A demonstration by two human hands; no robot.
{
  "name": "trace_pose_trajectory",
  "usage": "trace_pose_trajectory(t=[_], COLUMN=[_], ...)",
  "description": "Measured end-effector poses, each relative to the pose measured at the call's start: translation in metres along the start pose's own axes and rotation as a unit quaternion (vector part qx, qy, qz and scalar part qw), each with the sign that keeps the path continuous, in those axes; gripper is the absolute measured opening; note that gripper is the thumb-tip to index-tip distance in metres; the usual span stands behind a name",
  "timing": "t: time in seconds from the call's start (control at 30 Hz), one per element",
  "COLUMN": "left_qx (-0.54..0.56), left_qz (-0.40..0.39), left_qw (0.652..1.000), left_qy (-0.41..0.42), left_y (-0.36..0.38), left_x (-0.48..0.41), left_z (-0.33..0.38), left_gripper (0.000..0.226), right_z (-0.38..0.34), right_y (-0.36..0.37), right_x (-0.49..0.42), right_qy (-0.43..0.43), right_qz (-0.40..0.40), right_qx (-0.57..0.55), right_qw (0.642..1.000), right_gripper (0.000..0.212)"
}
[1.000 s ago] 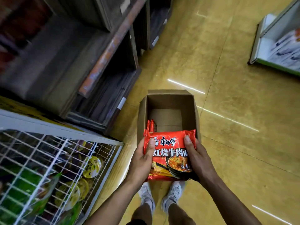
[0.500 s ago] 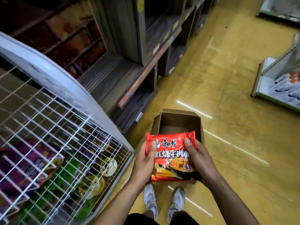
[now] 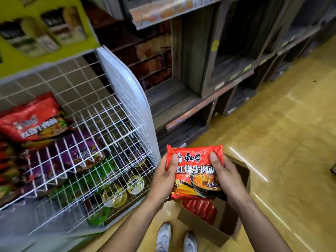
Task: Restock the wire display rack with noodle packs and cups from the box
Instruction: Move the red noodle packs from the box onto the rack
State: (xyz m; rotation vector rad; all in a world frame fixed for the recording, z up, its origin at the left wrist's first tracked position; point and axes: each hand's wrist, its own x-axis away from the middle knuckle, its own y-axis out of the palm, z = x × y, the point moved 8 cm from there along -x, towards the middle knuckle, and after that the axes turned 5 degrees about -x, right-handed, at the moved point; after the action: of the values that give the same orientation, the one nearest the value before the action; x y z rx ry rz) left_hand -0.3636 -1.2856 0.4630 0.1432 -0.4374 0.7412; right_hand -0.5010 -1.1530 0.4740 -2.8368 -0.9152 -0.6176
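1. The left hand (image 3: 164,180) and right hand (image 3: 227,179) both grip one red noodle pack (image 3: 195,171), one hand on each side edge.
2. Each thumb lies flat on the printed front near the top corners, and the fingers curl round behind the pack, out of sight.
3. The pack is held face up in the air, above the open cardboard box (image 3: 203,230) and just right of the wire rack (image 3: 109,113).
4. The box stands on the yellow floor (image 3: 272,142), in front of the person's white shoes (image 3: 163,237).
5. More red packs (image 3: 201,209) stand on edge inside the box, under the held one.
6. The rack has white wire tiers stepping down toward the floor, with a solid white side panel (image 3: 127,91) on its right.
7. A red pack (image 3: 34,120) lies on the upper tier.
8. Purple packs (image 3: 81,153) lie on the tier below it, green packs (image 3: 103,171) lower still.
9. Cups (image 3: 135,184) with foil lids sit in the lowest part, nearest the left hand.
10. A yellow sign (image 3: 36,30) stands above the back of the rack.
11. Dark wooden shelves (image 3: 200,79) run along the wall behind the rack and the box.
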Motion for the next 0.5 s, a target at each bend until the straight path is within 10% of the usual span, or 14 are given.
trace_pose_trajectory(t=[0.5], left_qx=[0.059], left_qz=[0.198], left_qw=[0.978], left_qy=[0.039], left_y=[-0.063], left_x=[0.06], left_z=[0.016], left_gripper=[0.023], right_z=[-0.039], right_y=[0.084], right_x=[-0.008], right_qy=[-0.057], right_qz=[-0.182], right_qx=[0.07], right_qw=[0.979], right_gripper=[0.028])
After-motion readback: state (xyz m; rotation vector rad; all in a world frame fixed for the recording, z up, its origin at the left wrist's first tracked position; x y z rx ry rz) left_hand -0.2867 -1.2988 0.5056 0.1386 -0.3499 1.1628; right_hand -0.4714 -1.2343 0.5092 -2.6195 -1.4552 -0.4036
